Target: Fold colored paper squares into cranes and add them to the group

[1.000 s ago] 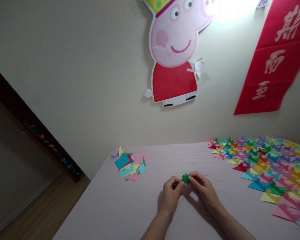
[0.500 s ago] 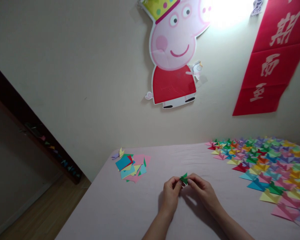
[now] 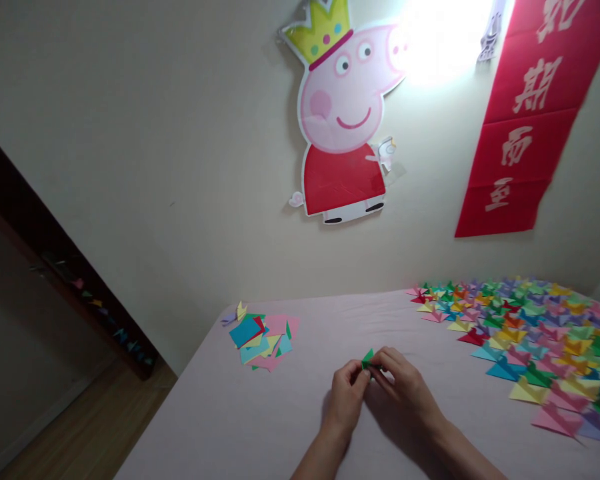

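Paper piece, green and folded, is located between the fingertips of the left hand and right hand, over the pale pink cloth. Both hands are nearly closed, pinching it. One visible tip points toward the wall, leaning slightly right; long axis not determinable from where I stand, fingers covering most of the body. Red banner: upper end cut off. Folded paper shapes: farthest ones indistinct.
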Demonstrator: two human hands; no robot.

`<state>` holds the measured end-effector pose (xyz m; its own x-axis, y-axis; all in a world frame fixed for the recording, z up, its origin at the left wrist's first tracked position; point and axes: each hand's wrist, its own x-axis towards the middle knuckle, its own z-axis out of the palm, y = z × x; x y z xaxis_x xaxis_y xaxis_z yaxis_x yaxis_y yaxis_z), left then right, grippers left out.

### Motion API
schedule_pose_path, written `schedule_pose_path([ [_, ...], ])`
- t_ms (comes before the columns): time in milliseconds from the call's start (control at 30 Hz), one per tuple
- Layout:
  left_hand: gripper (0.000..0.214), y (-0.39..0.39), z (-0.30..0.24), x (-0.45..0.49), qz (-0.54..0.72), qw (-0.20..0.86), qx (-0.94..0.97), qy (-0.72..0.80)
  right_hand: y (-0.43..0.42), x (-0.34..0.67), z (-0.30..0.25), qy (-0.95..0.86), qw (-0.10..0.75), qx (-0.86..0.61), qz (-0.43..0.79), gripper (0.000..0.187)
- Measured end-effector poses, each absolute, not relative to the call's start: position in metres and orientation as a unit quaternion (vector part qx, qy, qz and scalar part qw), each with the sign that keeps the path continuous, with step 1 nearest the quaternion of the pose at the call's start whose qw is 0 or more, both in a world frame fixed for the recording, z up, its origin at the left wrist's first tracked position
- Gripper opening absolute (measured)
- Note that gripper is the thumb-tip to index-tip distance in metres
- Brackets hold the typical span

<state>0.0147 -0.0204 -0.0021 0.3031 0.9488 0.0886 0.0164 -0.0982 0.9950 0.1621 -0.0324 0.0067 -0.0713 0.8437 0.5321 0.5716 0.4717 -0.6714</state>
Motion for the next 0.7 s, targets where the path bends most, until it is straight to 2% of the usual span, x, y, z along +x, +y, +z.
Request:
schedule_pose_path([
  [200, 0.027, -0.021, -0.011, 0.013, 0.412, 0.515, 0.611, 0.437, -0.034, 0.166, 0.011, -0.739, 0.386, -0.545, 0.092, 0.014],
  [333, 0.031, -0.022, -0.013, 0.015, 0.409, 0.512, 0.604, 0.453, -0.022, 0.209, 0.023, -0.727, 0.306, -0.614, 0.013, 0.018],
  [433, 0.030, -0.023, -0.014, 0.016, 0.408, 0.513, 0.599, 0.459, -0.006, 0.262, 0.036, -0.694, 0.215, -0.682, -0.085, 0.020],
  [533, 0.027, -0.024, -0.014, 0.017, 0.406, 0.506, 0.604, 0.463, 0.010, 0.309, 0.046, -0.627, 0.107, -0.761, -0.125, 0.022],
  [700, 0.025, -0.025, -0.012, 0.017, 0.398, 0.493, 0.614, 0.470, 0.033, 0.341, 0.047, -0.603, 0.071, -0.783, -0.132, 0.024],
])
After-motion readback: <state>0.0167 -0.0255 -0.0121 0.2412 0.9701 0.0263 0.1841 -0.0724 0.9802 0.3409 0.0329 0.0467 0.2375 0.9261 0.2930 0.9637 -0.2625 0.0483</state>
